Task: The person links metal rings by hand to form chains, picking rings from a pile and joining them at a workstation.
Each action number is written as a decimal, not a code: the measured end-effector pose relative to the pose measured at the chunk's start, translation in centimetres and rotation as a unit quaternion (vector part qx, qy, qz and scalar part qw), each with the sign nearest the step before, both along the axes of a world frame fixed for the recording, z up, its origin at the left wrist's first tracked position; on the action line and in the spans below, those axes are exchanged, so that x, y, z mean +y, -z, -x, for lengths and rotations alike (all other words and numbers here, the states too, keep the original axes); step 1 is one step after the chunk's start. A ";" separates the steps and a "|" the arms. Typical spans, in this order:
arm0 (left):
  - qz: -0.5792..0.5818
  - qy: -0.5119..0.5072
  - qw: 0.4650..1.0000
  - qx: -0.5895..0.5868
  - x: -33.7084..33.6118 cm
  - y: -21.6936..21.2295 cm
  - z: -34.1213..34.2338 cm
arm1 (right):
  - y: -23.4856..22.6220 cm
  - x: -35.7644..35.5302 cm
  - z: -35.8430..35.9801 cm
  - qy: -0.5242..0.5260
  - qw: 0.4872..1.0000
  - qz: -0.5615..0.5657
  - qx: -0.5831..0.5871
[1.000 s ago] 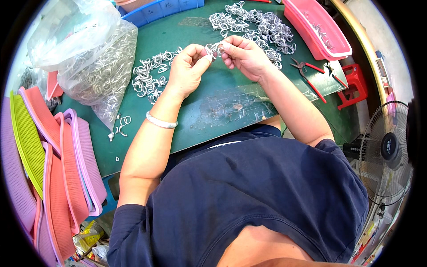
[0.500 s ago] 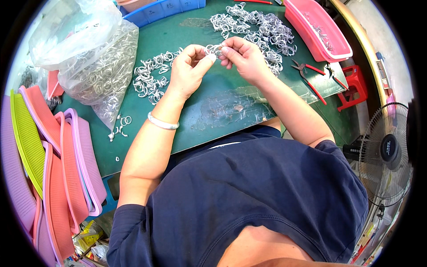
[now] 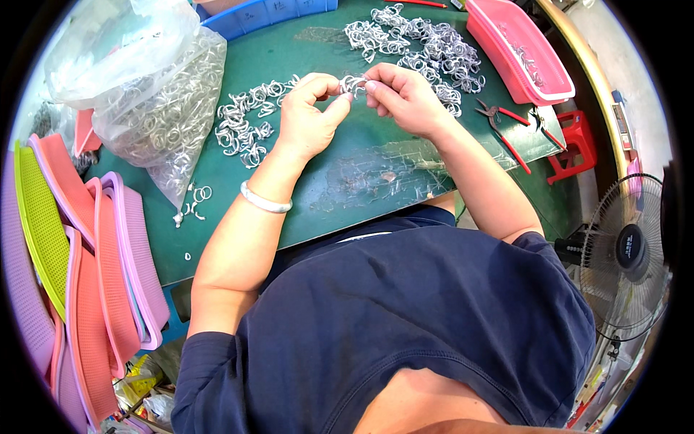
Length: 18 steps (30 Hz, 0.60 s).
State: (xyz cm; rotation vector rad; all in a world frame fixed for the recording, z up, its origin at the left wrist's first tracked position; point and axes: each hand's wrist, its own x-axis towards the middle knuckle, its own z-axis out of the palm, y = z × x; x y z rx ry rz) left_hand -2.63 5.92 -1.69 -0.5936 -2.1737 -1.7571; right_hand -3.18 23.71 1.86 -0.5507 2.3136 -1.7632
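Note:
Between my two hands, above the green table (image 3: 318,173), is a small cluster of silvery metal rings (image 3: 353,85). My left hand (image 3: 309,116) pinches its left side between thumb and forefinger. With thumb and fingertips, my right hand (image 3: 406,98) grips the right side. The fingers partly cover the rings, so how they join is hard to make out. A loose heap of similar rings (image 3: 244,123) lies just left of my left hand. Beyond my right hand spreads a larger pile of rings (image 3: 441,50).
A clear plastic bag full of rings (image 3: 163,101) stands at left, beside stacked coloured plastic baskets (image 3: 94,275). Red-handled pliers (image 3: 504,130) lie at right near a pink bin (image 3: 517,58). A blue crate (image 3: 271,13) sits at the back. A fan (image 3: 629,246) stands right of me.
Both hands keep their pinch on the rings. My thumbs have drawn slightly apart, with more of the rings showing between them. The rest stays in place apart from a slight view shift.

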 end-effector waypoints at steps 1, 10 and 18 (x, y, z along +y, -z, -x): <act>0.005 0.001 1.000 0.004 0.0 -0.1 -0.1 | -0.3 0.0 -0.2 0.011 1.000 -0.005 -0.004; 0.038 -0.052 0.997 0.051 0.8 -1.3 -1.3 | 0.8 -1.8 -1.3 0.144 0.987 0.036 0.055; -0.017 0.010 1.000 0.018 0.2 -0.4 -0.4 | 1.8 -1.9 -0.7 0.140 0.965 -0.007 0.220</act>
